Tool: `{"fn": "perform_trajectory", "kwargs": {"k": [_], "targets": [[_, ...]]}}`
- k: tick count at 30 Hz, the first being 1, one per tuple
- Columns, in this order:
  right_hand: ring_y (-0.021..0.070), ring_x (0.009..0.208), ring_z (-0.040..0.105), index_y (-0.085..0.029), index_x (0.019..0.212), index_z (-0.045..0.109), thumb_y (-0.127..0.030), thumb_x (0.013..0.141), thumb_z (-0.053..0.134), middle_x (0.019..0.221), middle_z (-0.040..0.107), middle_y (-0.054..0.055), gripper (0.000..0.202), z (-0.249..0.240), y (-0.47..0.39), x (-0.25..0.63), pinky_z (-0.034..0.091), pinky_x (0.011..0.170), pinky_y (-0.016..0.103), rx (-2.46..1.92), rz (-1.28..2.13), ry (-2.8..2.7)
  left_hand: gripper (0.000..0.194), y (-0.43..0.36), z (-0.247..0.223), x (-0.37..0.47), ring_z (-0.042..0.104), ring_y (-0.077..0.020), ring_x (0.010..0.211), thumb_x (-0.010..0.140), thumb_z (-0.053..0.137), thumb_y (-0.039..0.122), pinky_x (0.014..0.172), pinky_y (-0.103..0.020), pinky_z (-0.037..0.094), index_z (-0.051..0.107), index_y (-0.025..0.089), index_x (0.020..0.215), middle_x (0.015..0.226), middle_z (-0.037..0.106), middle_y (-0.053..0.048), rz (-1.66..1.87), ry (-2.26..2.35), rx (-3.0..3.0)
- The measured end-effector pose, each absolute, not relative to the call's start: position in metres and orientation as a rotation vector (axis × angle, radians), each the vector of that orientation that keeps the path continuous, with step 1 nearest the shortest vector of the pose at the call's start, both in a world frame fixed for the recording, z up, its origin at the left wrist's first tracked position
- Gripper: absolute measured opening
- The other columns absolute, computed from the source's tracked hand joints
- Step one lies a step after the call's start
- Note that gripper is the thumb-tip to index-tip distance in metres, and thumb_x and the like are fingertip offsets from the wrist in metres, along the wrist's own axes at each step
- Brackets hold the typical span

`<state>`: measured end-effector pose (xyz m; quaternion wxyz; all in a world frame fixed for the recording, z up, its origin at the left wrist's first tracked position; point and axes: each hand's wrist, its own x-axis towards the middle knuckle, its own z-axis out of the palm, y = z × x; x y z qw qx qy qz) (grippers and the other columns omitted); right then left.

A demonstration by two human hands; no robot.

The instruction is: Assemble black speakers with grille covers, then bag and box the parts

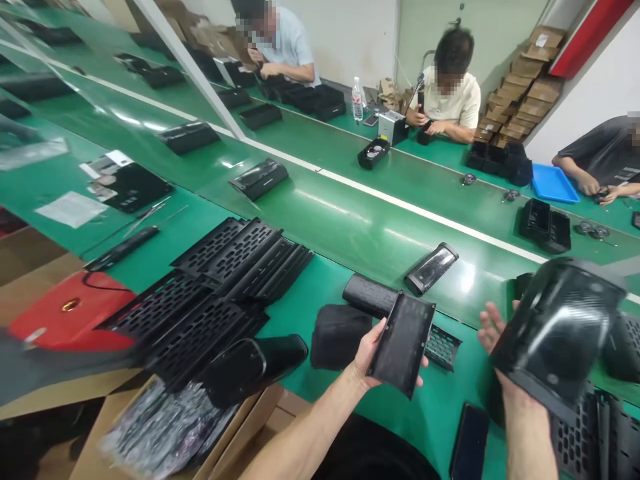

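Head view: left hand point(364, 359) clasps a curved black panel point(403, 343) by its long sides, above the bench point(295, 303) near its front edge. Right hand point(493, 328): fingers spread beside a raised glossy cover point(560, 327); grip hidden, cannot tell. Phone point(469, 440) lies at front edge, between hands.

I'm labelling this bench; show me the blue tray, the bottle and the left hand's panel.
Blue tray point(554, 184), head view: bare floor.
Bottle point(357, 103), head view: mid-body.
Panel point(403, 343), head view: middle of its face.
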<state>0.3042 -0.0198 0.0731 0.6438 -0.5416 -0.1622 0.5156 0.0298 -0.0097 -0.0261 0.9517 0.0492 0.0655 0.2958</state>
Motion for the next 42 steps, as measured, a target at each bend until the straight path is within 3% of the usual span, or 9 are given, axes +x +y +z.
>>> {"fn": "perform_trajectory", "kwargs": {"k": [3,5,9,12,17,20,24,34,42], "targets": [[0.0367,0.090,0.076,-0.037,0.127,0.071,-0.087,0.076,0.046,0.109,0.079,0.012,0.076,0.077,-0.035,0.271,0.061,0.069,0.052,-1.112,1.334,-0.429,0.087,-0.016,-0.023,0.035,0.073,-0.0378,0.095,0.094,0.035,0.074,0.078,-0.050,0.056,0.059,0.002,0.136,0.115,0.073,-0.025,0.666,0.117,0.071],[0.0365,0.086,0.077,-0.035,0.130,0.072,-0.082,0.083,0.042,0.109,0.080,0.013,0.073,0.074,-0.048,0.270,0.062,0.068,0.053,-1.152,1.375,-0.428,0.085,-0.020,-0.019,0.036,0.072,-0.0375,0.095,0.093,0.038,0.072,0.077,-0.051,0.057,0.059,0.002,0.136,0.113,0.073,-0.024,0.689,0.101,0.056],[0.0367,0.080,0.079,-0.029,0.107,0.082,-0.069,0.083,0.062,0.088,0.083,0.011,0.051,0.059,-0.081,0.308,0.060,0.091,0.060,-1.299,1.277,-0.433,0.081,-0.027,-0.008,0.038,0.071,-0.0380,0.097,0.092,0.040,0.066,0.080,-0.055,0.056,0.061,0.000,0.134,0.110,0.074,-0.024,0.701,0.093,0.038],[0.0385,0.077,0.079,-0.026,0.089,0.083,-0.060,0.078,0.074,0.075,0.081,0.011,0.037,0.050,-0.102,0.337,0.061,0.095,0.060,-1.379,1.336,-0.440,0.076,-0.032,0.003,0.039,0.069,-0.0376,0.103,0.092,0.042,0.062,0.085,-0.056,0.055,0.061,0.002,0.135,0.120,0.072,-0.023,0.758,0.092,0.033],[0.0396,0.092,0.079,-0.029,0.129,0.073,-0.057,0.077,0.076,0.103,0.082,0.010,0.059,0.059,-0.118,0.335,0.066,0.085,0.057,-1.436,1.374,-0.465,0.077,-0.042,0.004,0.041,0.072,-0.0393,0.095,0.079,0.062,0.067,0.087,-0.055,0.054,0.066,0.005,0.125,0.108,0.075,-0.021,0.737,0.191,0.087],[0.0348,0.093,0.079,-0.032,0.148,0.058,-0.054,0.082,0.074,0.115,0.080,0.007,0.072,0.070,-0.120,0.323,0.067,0.086,0.050,-1.450,1.278,-0.537,0.049,-0.049,-0.005,0.042,0.070,-0.0265,0.071,0.070,0.077,0.042,0.072,-0.041,0.054,0.069,0.012,0.108,0.088,0.074,-0.010,0.845,0.451,0.140],[0.0319,0.094,0.079,-0.033,0.153,0.052,-0.050,0.081,0.077,0.120,0.079,0.006,0.078,0.080,-0.123,0.313,0.066,0.089,0.044,-1.455,1.233,-0.553,0.039,-0.055,-0.009,0.042,0.059,-0.0146,0.063,0.066,0.077,0.022,0.063,-0.027,0.048,0.068,0.016,0.103,0.076,0.068,-0.001,0.972,0.709,0.283],[0.0357,0.115,0.072,-0.032,0.158,0.042,-0.052,0.076,0.082,0.133,0.073,0.006,0.094,0.092,-0.129,0.281,0.058,0.103,0.047,-1.466,1.246,-0.495,0.033,-0.060,-0.011,0.042,0.057,-0.0162,0.074,0.071,0.067,0.026,0.068,-0.026,0.046,0.067,0.016,0.103,0.083,0.067,-0.002,0.922,0.916,0.558],[0.0299,0.090,0.078,-0.032,0.158,0.043,-0.054,0.079,0.078,0.124,0.077,0.006,0.090,0.070,-0.132,0.305,0.064,0.088,0.042,-1.580,1.197,-0.449,0.031,-0.058,-0.015,0.049,0.057,-0.0179,0.079,0.074,0.062,0.022,0.075,-0.028,0.047,0.071,0.017,0.104,0.088,0.069,-0.002,0.950,1.021,0.681]]}}
